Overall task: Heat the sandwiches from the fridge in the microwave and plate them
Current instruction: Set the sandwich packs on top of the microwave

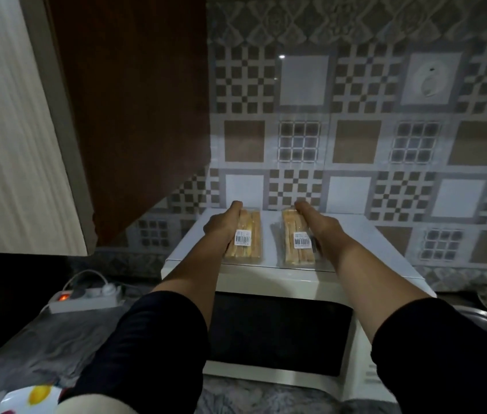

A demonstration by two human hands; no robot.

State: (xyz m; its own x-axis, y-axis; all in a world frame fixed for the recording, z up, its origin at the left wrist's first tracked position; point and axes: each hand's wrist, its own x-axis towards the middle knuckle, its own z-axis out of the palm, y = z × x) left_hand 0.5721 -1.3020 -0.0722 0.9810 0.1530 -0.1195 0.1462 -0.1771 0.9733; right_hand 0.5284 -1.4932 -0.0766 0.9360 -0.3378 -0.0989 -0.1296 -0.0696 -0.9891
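While gripped by both hands [224,224], two packs [243,237] of sandwiches atop microwave [266,282].

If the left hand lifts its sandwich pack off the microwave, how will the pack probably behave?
The left pack looks light: one left hand grips it by its side. Its clear glossy wrap may be slippery. It stands on a narrow edge on the microwave, so it could tip over if released. The bread inside probably squashes under a firm squeeze.

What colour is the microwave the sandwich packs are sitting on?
The microwave is white or cream with a dark door window, clearest in the head view.
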